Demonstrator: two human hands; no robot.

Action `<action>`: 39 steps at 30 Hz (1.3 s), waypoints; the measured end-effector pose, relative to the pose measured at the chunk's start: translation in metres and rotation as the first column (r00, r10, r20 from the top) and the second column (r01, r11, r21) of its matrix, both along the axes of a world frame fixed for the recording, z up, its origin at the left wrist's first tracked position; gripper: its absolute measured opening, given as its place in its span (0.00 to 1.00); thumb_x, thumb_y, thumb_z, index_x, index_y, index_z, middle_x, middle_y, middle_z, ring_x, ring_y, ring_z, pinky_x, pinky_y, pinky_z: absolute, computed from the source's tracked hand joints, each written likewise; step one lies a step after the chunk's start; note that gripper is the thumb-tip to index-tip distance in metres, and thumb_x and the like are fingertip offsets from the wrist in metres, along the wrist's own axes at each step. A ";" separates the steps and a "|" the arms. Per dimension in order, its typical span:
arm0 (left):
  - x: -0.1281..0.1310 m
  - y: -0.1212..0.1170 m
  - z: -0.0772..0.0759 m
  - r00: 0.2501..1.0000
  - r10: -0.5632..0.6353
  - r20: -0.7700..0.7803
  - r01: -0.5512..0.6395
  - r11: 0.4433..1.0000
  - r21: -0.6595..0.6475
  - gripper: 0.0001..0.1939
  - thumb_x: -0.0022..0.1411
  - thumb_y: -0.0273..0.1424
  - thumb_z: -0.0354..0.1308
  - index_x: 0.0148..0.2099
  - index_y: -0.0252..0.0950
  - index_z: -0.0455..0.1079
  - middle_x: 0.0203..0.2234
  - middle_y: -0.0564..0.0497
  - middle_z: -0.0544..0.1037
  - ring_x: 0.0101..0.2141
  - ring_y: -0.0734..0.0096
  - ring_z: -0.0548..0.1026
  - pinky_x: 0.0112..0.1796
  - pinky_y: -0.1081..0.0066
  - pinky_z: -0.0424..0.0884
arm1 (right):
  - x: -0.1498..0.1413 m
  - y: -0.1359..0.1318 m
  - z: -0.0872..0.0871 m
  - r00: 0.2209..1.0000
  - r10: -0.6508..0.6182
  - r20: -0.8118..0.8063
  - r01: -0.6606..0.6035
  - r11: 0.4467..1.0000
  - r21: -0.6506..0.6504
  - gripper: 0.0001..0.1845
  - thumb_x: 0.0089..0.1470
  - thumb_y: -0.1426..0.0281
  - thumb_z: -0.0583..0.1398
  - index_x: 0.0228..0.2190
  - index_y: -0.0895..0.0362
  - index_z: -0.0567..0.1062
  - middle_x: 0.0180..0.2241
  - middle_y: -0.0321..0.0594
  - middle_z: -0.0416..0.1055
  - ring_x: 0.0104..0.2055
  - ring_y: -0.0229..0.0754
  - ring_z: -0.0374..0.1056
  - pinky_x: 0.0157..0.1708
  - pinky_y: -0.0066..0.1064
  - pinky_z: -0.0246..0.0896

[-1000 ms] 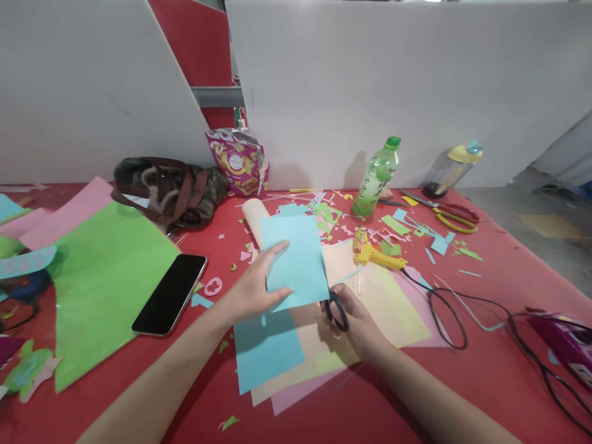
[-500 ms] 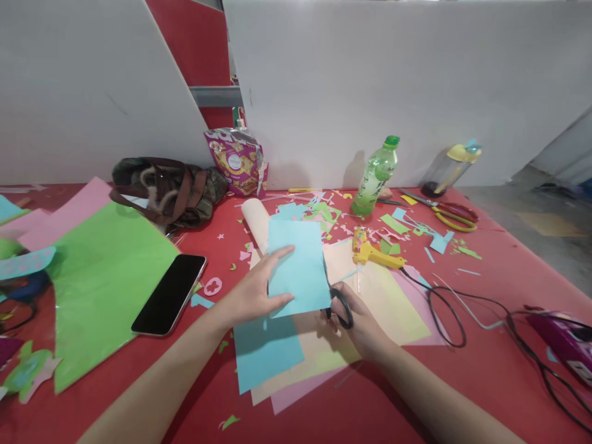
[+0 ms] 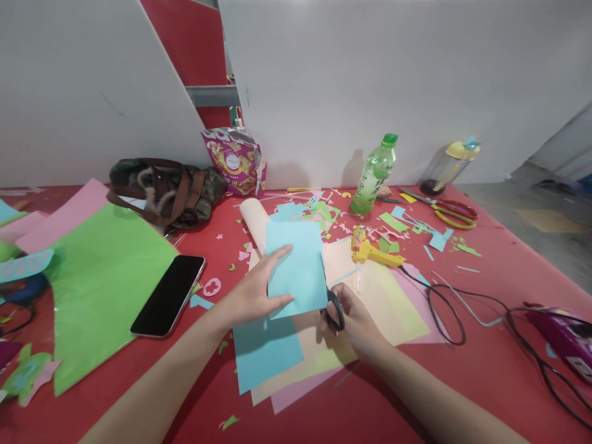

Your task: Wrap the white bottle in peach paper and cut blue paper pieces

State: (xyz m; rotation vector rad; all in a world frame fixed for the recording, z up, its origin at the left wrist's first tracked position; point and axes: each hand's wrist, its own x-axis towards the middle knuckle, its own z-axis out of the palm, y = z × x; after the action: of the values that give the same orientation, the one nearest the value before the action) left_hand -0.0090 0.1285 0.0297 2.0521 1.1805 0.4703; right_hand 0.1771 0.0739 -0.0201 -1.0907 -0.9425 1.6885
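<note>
My left hand (image 3: 261, 285) grips a light blue sheet of paper (image 3: 297, 265) by its left edge, thumb and fingers lying over its face. At the sheet's right edge, my right hand (image 3: 352, 317) has its fingers through the black handles of a pair of scissors (image 3: 336, 309). The blades run up along that edge and are mostly hidden by the paper. Beneath the held sheet lies a stack with another blue sheet (image 3: 268, 354) and cream, yellow and pink ones.
A phone (image 3: 169, 296) rests on a green sheet (image 3: 99, 290) at left. Right of the hands are a yellow glue gun (image 3: 377, 253) with a black cord, a green bottle (image 3: 374, 176) and large scissors (image 3: 446, 208). Paper scraps (image 3: 324, 213), a bag (image 3: 171, 191) and a snack packet (image 3: 235, 161) lie behind.
The scissors and my right hand have shifted slightly left, and the handles look closer together. The blue sheet is tilted a little differently in my left hand.
</note>
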 end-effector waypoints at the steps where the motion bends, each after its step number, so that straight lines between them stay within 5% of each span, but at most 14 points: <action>1: 0.000 0.000 0.000 1.000 0.001 -0.003 -0.001 1.000 -0.002 0.36 0.50 0.33 0.54 0.59 0.34 0.43 0.57 0.44 0.50 0.56 0.62 0.50 0.54 0.61 0.50 | -0.001 0.000 0.000 1.000 -0.010 -0.005 0.010 1.000 0.005 0.22 0.41 0.54 0.58 0.25 0.53 0.51 0.13 0.23 0.61 0.12 0.31 0.58 0.11 0.22 0.51; 11: -0.002 0.001 0.000 1.000 -0.023 0.009 0.023 1.000 -0.008 0.36 0.51 0.34 0.54 0.59 0.35 0.42 0.58 0.45 0.50 0.56 0.61 0.49 0.54 0.63 0.51 | 0.000 0.001 -0.002 0.998 -0.030 -0.048 0.028 0.999 -0.037 0.23 0.39 0.53 0.59 0.28 0.53 0.54 0.15 0.24 0.60 0.15 0.28 0.54 0.13 0.19 0.42; 28: 0.002 -0.004 0.001 0.996 -0.085 0.017 0.085 0.995 -0.059 0.36 0.51 0.33 0.54 0.59 0.36 0.41 0.58 0.46 0.50 0.56 0.62 0.50 0.53 0.62 0.52 | 0.005 0.001 -0.005 0.987 -0.088 -0.133 0.079 0.994 -0.069 0.16 0.43 0.57 0.59 0.26 0.53 0.60 0.19 0.26 0.53 0.17 0.27 0.52 0.17 0.21 0.50; 39: 0.004 -0.004 -0.002 0.997 -0.079 0.025 0.080 0.995 -0.057 0.37 0.51 0.33 0.54 0.59 0.36 0.41 0.58 0.45 0.49 0.56 0.61 0.51 0.53 0.61 0.53 | 0.004 0.002 0.002 0.989 -0.141 -0.035 0.138 0.988 -0.063 0.21 0.37 0.56 0.62 0.23 0.54 0.56 0.16 0.23 0.53 0.14 0.26 0.51 0.14 0.21 0.48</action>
State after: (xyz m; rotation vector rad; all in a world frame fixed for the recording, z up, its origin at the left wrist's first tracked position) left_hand -0.0053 0.1250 0.0277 2.0312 1.0823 0.4148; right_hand 0.1806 0.0759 -0.0180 -1.1326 -0.7757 1.6267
